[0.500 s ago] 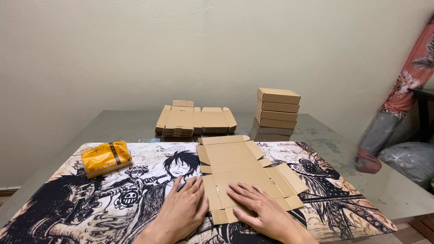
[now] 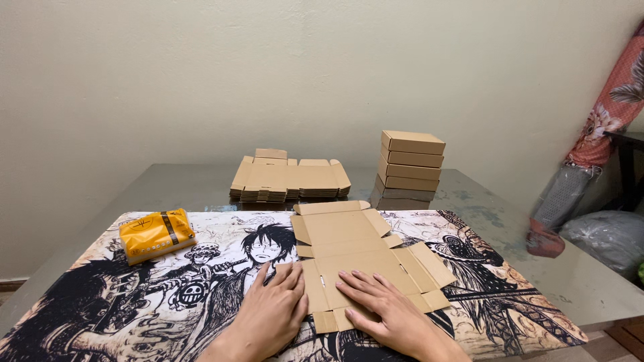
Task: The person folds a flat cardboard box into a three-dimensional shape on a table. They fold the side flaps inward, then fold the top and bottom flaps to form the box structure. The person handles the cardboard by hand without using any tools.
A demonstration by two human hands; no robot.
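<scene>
Both hands lower centre, fingers open and flat: left hand (image 2: 272, 315) beside, right hand (image 2: 386, 312) pressing unfolded cardboard box blank (image 2: 355, 251) on illustrated desk mat (image 2: 134, 295)

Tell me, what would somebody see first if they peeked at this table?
Probably the big black-and-white cartoon mat covering the near part of the table. On it, the left hand and right hand press flat on an unfolded cardboard box. A yellow packet lies at the left, and folded boxes are stacked at the back.
</scene>
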